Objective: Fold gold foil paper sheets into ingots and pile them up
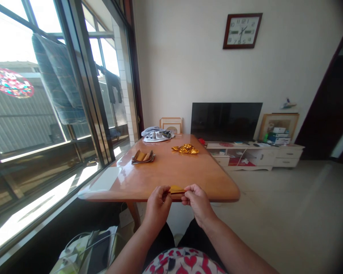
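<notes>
A small folded sheet of gold paper (177, 188) is stretched between my two hands, just over the near edge of the table (131, 186). Its left end is pinched in the fingers of my left hand (158, 201). At the other end, my right hand (198, 203) grips it between thumb and fingers. Farther off to the left lies a curled stack of gold and brown paper sheets (143, 156). A heap of shiny, folded gold pieces (185, 148) sits toward the table's right side.
Crumpled grey and white cloth (157, 134) lies at the table's far end. Beyond it, a television (225, 121) and a white cabinet (286, 153) line the wall. Windows (82, 76) run along the left. A cluttered stand with cables (85, 251) is low at my left.
</notes>
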